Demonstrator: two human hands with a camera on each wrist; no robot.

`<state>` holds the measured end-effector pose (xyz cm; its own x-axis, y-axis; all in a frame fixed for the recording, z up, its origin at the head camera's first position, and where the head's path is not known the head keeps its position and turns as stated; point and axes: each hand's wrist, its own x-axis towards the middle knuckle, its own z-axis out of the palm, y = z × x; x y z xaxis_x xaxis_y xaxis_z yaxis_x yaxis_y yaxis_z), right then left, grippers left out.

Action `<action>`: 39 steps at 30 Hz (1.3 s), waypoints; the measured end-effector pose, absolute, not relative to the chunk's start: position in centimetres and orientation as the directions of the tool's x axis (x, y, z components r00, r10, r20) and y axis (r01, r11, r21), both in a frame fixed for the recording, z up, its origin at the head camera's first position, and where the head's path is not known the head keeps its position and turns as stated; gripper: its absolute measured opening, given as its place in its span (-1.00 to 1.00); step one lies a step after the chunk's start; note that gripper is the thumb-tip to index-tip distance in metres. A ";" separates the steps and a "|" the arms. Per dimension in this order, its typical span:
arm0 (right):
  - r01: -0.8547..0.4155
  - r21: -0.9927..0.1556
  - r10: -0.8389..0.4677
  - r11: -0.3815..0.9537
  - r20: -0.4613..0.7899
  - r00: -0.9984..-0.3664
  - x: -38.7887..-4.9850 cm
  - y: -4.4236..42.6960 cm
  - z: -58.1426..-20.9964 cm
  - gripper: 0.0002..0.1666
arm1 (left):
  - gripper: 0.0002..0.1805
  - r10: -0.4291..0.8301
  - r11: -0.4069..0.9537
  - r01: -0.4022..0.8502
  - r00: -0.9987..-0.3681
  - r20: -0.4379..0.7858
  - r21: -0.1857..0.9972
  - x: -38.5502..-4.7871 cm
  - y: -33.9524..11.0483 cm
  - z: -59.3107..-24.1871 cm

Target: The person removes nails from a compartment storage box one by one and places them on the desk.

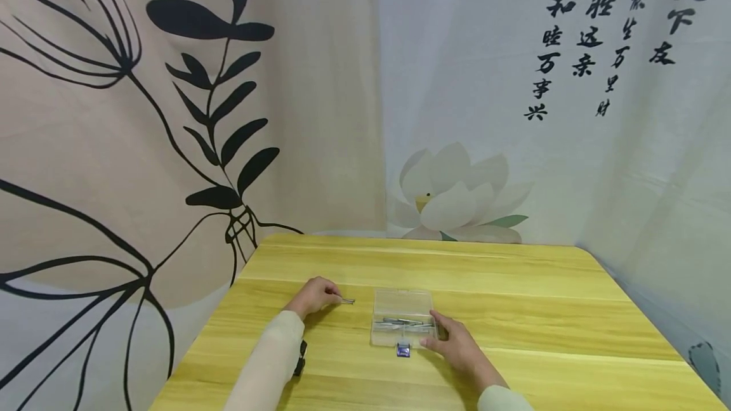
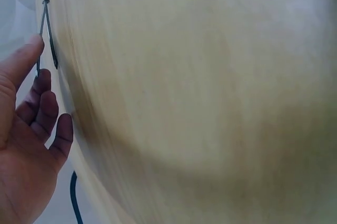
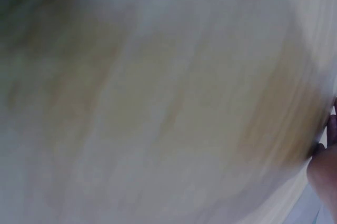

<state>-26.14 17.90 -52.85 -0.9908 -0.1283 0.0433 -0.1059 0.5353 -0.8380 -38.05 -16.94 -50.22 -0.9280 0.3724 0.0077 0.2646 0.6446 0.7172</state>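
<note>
At the left of the table, my left hand (image 1: 316, 295) pinches a thin metal nail (image 1: 348, 301) between thumb and finger. The left wrist view shows the left hand (image 2: 31, 113) with a slim metal shank between its thumb and fingertip; a second pointed nail (image 2: 52, 40) slants beside it, the two meeting at the head end. A clear plastic box (image 1: 402, 300) lies with its lid back, several nails (image 1: 405, 323) in its front part. My right hand (image 1: 457, 344) grips the box's right side. Only part of the right hand (image 3: 324, 169) enters the right wrist view.
A small purple-blue tag (image 1: 403, 350) is at the box's front edge. The wooden table (image 1: 514, 309) extends to both sides and behind the box. A printed curtain (image 1: 325, 113) hangs behind the table. A black object (image 1: 299, 359) sits at the left wrist.
</note>
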 end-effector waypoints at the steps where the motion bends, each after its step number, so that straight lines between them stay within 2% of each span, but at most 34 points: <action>1: -0.106 -0.838 -0.129 0.535 0.043 -0.991 -26.1 17.9 -52.8 -0.10 | -0.91 0.366 0.650 0.263 -0.931 0.009 0.713 -38.1 -16.9 -50.2; 10: -0.100 -0.833 -0.125 0.544 0.037 -0.991 -26.2 17.9 -53.0 -0.11 | -0.92 0.303 0.708 0.239 -0.953 0.019 0.665 -38.2 -17.0 -49.9; 21: -0.105 -0.829 -0.143 0.550 0.031 -0.989 -26.2 18.0 -52.8 -0.10 | -0.89 0.307 0.699 0.243 -0.952 0.025 0.673 -38.4 -17.6 -49.4; 28: -0.073 -0.831 -0.130 0.552 0.000 -0.991 -26.0 17.9 -52.4 -0.09 | -0.83 0.361 0.649 0.293 -0.931 0.055 0.702 -38.0 -15.8 -47.9; 39: -0.043 -0.853 -0.125 0.520 -0.026 -0.992 -25.7 17.6 -51.9 0.00 | -0.85 0.476 0.565 0.382 -0.875 0.090 0.732 -36.1 -11.2 -46.1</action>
